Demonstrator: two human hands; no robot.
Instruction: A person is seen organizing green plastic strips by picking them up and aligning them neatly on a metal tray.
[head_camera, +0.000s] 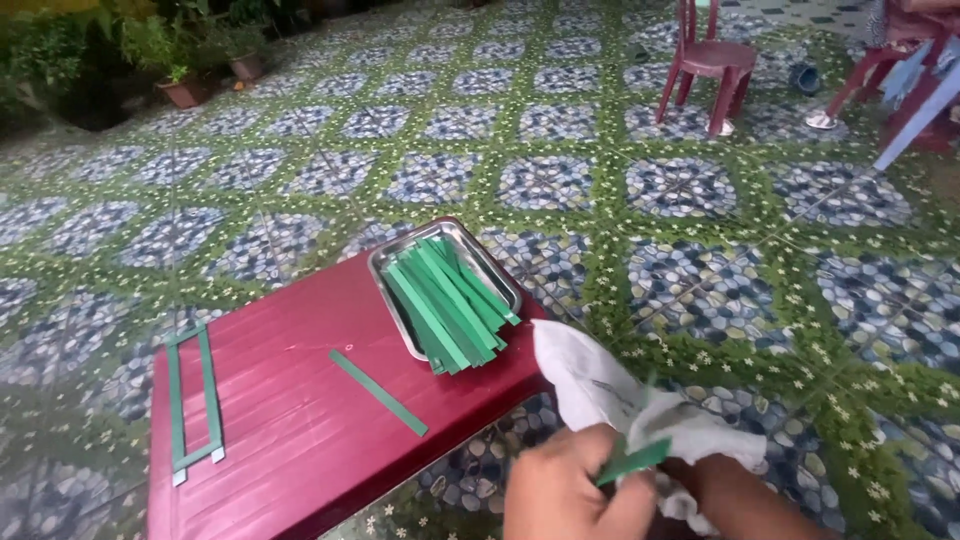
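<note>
Green and narrow, a leaf strip (632, 462) is lying pinched at the very bottom of the view, slanting up to the right out of the left hand (575, 490). That hand is curling into a loose fist, its fingers (610, 500) closing around the strip's lower end, knuckles facing the camera. Just to its right, the right hand (735, 495) is coming in from the lower edge with the forearm angled up-left; a crumpled white cloth (600, 385) is draping over it and hiding its fingers, so how far they are closed cannot be told. The cloth is touching the strip where the two hands are meeting.

Beyond the hands, a low dark-red desk (290, 400) is carrying a single green strip (378, 392) lying diagonally near its middle, and two longer strips (195, 400) lying side by side near its left edge. At the far right corner of the desk, a rectangular metal tray (393, 290) is holding a pile of green strips (450, 300). Farther off, on the patterned tile floor (560, 180), a red plastic chair (710, 60) is standing, with potted plants (185, 85) at the far left.
</note>
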